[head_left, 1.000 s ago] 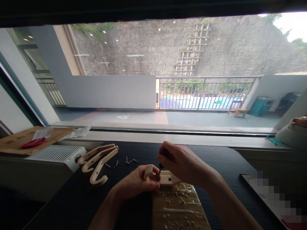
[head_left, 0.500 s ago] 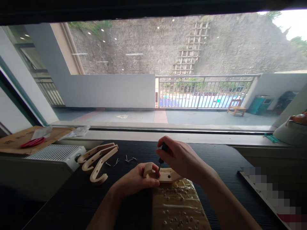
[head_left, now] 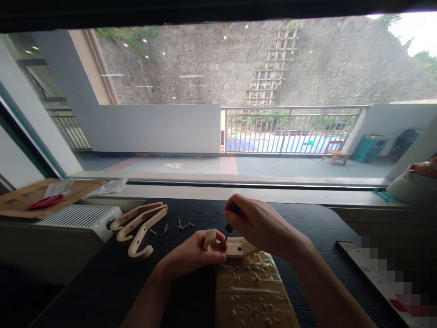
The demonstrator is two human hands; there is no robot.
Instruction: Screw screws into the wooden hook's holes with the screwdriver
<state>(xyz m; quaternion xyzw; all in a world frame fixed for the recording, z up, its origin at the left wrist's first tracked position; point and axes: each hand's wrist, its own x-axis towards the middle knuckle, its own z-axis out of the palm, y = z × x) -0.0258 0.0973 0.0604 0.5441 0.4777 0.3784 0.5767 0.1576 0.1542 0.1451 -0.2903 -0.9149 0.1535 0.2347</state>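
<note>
My left hand (head_left: 201, 250) is closed around the curled end of a pale wooden hook (head_left: 234, 248), pressing it onto a tape-wrapped block (head_left: 252, 291) dotted with many small holes. In my right hand (head_left: 256, 218) is a screwdriver (head_left: 228, 228) with a dark handle, held tilted, its tip at a hole in the hook near my left fingers. Whether a screw sits under the tip is hidden. A second, dark hole shows farther right along the hook. To the left lie several similar wooden hooks (head_left: 141, 250), with a few loose screws (head_left: 184, 225) beside them.
The dark table (head_left: 102, 278) stands against a window sill (head_left: 191, 193). At left are a white radiator (head_left: 78, 216), brown cardboard (head_left: 17, 200) and red-handled scissors (head_left: 48, 202). A long flat object (head_left: 365, 269), partly blurred out, lies at the right edge.
The right hand has turned slightly on the screwdriver handle. Hook and block stay in place, and the whole view has shifted a little.
</note>
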